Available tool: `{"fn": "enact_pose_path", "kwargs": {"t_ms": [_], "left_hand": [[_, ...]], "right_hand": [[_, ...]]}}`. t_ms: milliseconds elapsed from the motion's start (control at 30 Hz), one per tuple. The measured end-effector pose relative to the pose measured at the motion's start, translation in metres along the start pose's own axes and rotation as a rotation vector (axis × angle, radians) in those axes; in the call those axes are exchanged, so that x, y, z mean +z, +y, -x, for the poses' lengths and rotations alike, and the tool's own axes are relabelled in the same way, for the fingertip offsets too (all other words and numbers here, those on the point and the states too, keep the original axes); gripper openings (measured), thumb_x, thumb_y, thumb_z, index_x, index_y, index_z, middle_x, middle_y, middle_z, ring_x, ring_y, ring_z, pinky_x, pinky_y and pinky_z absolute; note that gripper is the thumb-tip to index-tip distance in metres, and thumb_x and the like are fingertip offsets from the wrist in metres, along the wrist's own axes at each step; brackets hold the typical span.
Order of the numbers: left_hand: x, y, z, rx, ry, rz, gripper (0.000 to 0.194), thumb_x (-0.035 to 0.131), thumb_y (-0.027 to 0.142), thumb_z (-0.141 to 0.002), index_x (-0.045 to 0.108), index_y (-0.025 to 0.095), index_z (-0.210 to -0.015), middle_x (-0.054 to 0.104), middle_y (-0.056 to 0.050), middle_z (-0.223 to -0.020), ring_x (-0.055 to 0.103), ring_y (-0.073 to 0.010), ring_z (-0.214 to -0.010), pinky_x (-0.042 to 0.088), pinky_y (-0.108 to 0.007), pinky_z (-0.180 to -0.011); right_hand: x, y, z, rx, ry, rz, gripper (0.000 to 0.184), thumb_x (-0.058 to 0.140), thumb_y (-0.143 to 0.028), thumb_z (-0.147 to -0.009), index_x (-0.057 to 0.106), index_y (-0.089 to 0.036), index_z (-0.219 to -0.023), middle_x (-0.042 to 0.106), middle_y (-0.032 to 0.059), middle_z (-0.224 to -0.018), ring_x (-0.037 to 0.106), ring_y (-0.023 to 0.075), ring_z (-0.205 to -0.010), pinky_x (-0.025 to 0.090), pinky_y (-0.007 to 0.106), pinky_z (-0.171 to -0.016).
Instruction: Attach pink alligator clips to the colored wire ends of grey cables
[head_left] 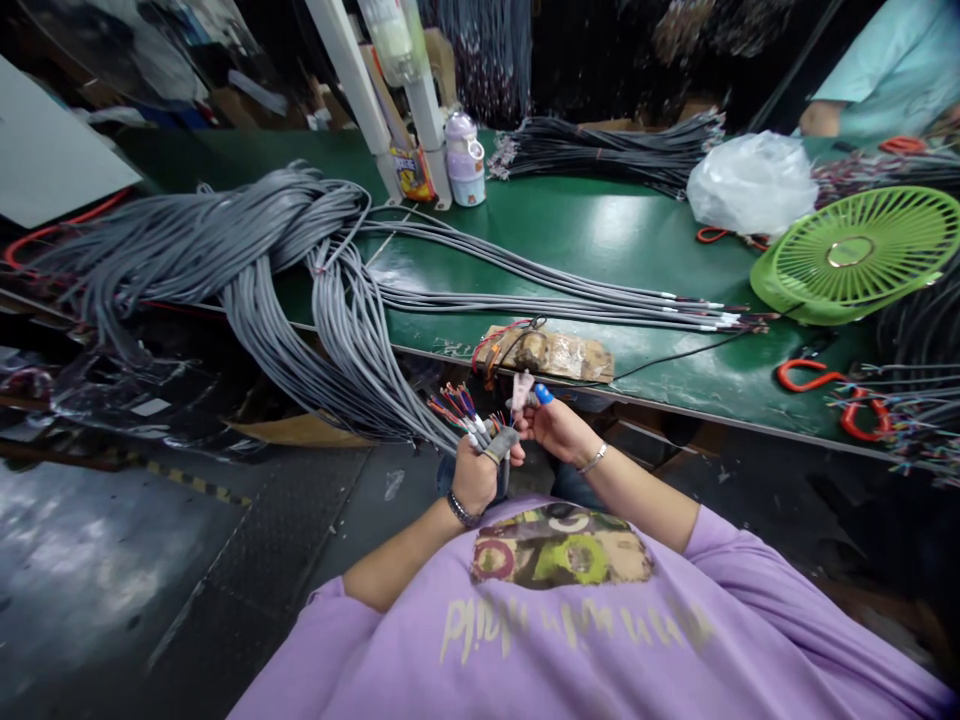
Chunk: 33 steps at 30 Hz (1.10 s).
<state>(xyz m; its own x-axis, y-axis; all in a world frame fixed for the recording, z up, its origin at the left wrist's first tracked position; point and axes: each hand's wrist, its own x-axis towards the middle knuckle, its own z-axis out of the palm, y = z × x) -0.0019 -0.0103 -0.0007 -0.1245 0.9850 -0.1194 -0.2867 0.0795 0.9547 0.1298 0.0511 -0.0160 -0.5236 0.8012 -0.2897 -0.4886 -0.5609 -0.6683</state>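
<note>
My left hand (474, 476) is closed round the ends of several grey cables (360, 340), just off the table's front edge. Thin coloured wires (456, 402) fan out from the stripped ends above my fist. A grey wrap (501, 443) covers part of a left finger. My right hand (551, 428) is close beside it, fingers pinched at the fine wires. Pale tape covers one right fingertip and a blue cover (543, 394) sits on another. What exactly the pinch holds is too small to make out. A taped cardboard block (562, 354) with wires lies just beyond my hands.
A big heap of grey cables (255, 220) hangs over the green table (600, 250) on the left. Further back stand a lilac bottle (466, 160) and a white plastic bag (752, 183). At right are a green fan (855, 250) and red hooks (810, 376). A person's sleeve (885, 60) shows behind.
</note>
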Motion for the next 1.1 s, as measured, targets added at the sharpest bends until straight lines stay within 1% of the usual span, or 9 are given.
{"fn": "enact_pose_path", "kwargs": {"t_ms": [133, 300, 467, 633, 733, 800, 867, 1000, 1100], "left_hand": [[-0.006, -0.006, 0.002, 0.016, -0.040, -0.070, 0.027, 0.070, 0.038, -0.074, 0.066, 0.014, -0.062, 0.065, -0.002, -0.054, 0.061, -0.0129, -0.050, 0.051, -0.023, -0.050], [-0.010, -0.009, 0.001, 0.000, -0.142, -0.156, 0.028, 0.070, 0.040, -0.075, 0.067, 0.014, -0.066, 0.065, -0.003, -0.057, 0.059, -0.0120, -0.049, 0.050, -0.023, -0.051], [-0.011, -0.003, 0.002, -0.027, -0.213, -0.189, 0.029, 0.070, 0.040, -0.074, 0.067, 0.014, -0.064, 0.065, -0.002, -0.056, 0.058, -0.0114, -0.048, 0.049, -0.023, -0.050], [-0.011, -0.002, 0.003, 0.038, -0.122, -0.119, 0.027, 0.069, 0.038, -0.077, 0.068, 0.014, -0.063, 0.065, -0.003, -0.055, 0.060, -0.0125, -0.049, 0.051, -0.023, -0.051], [-0.007, -0.002, 0.001, 0.056, -0.039, -0.044, 0.027, 0.069, 0.038, -0.076, 0.067, 0.015, -0.063, 0.066, -0.002, -0.055, 0.060, -0.0123, -0.047, 0.051, -0.024, -0.050], [-0.003, -0.001, -0.002, 0.059, 0.007, -0.013, 0.027, 0.069, 0.039, -0.075, 0.067, 0.014, -0.063, 0.066, -0.002, -0.055, 0.060, -0.0121, -0.047, 0.051, -0.023, -0.048], [0.001, -0.001, -0.004, 0.059, 0.034, 0.000, 0.028, 0.070, 0.039, -0.074, 0.067, 0.014, -0.063, 0.066, -0.002, -0.055, 0.060, -0.0121, -0.046, 0.051, -0.023, -0.047], [0.008, -0.002, -0.007, 0.044, 0.068, -0.004, 0.030, 0.070, 0.041, -0.073, 0.066, 0.014, -0.062, 0.065, -0.002, -0.053, 0.060, -0.0127, -0.045, 0.052, -0.024, -0.047], [0.011, -0.001, -0.008, 0.033, 0.100, -0.016, 0.031, 0.072, 0.043, -0.071, 0.065, 0.014, -0.061, 0.065, -0.002, -0.053, 0.061, -0.0130, -0.046, 0.053, -0.024, -0.048]], "right_hand": [[-0.001, 0.004, 0.013, -0.059, -0.007, 0.175, 0.037, 0.081, -0.045, -0.062, 0.060, -0.015, -0.073, 0.061, -0.0010, -0.064, 0.051, 0.0087, -0.054, 0.042, 0.023, -0.055], [0.007, -0.003, 0.019, -0.159, -0.015, 0.395, 0.029, 0.079, -0.036, -0.065, 0.063, -0.014, -0.071, 0.059, -0.0027, -0.059, 0.048, 0.0073, -0.052, 0.037, 0.022, -0.055], [0.008, -0.003, 0.019, -0.135, -0.020, 0.430, 0.028, 0.077, -0.037, -0.067, 0.062, -0.013, -0.070, 0.058, -0.0021, -0.057, 0.047, 0.0079, -0.052, 0.036, 0.023, -0.055], [0.003, 0.003, 0.014, -0.071, 0.052, 0.249, 0.029, 0.077, -0.033, -0.065, 0.055, -0.015, -0.062, 0.053, -0.0042, -0.053, 0.044, 0.0069, -0.049, 0.038, 0.021, -0.052], [0.002, -0.002, 0.006, -0.019, 0.130, 0.066, 0.025, 0.069, -0.038, -0.074, 0.059, -0.016, -0.071, 0.056, -0.0027, -0.059, 0.046, 0.0076, -0.051, 0.045, 0.023, -0.055], [0.005, -0.007, 0.001, 0.019, 0.123, -0.008, 0.032, 0.060, -0.047, -0.082, 0.061, -0.016, -0.079, 0.059, 0.0000, -0.066, 0.049, 0.0087, -0.054, 0.047, 0.023, -0.056], [0.008, -0.011, -0.004, 0.004, 0.090, -0.002, 0.039, 0.058, -0.054, -0.082, 0.062, -0.015, -0.081, 0.060, 0.0009, -0.068, 0.051, 0.0091, -0.057, 0.047, 0.023, -0.057], [0.013, -0.011, -0.011, -0.113, 0.079, 0.076, 0.043, 0.066, -0.059, -0.074, 0.060, -0.016, -0.076, 0.054, -0.0020, -0.062, 0.048, 0.0083, -0.054, 0.044, 0.021, -0.053], [0.014, -0.009, -0.015, -0.102, 0.069, 0.050, 0.046, 0.062, -0.062, -0.076, 0.061, -0.016, -0.077, 0.054, -0.0014, -0.061, 0.048, 0.0093, -0.054, 0.044, 0.022, -0.052]]}}
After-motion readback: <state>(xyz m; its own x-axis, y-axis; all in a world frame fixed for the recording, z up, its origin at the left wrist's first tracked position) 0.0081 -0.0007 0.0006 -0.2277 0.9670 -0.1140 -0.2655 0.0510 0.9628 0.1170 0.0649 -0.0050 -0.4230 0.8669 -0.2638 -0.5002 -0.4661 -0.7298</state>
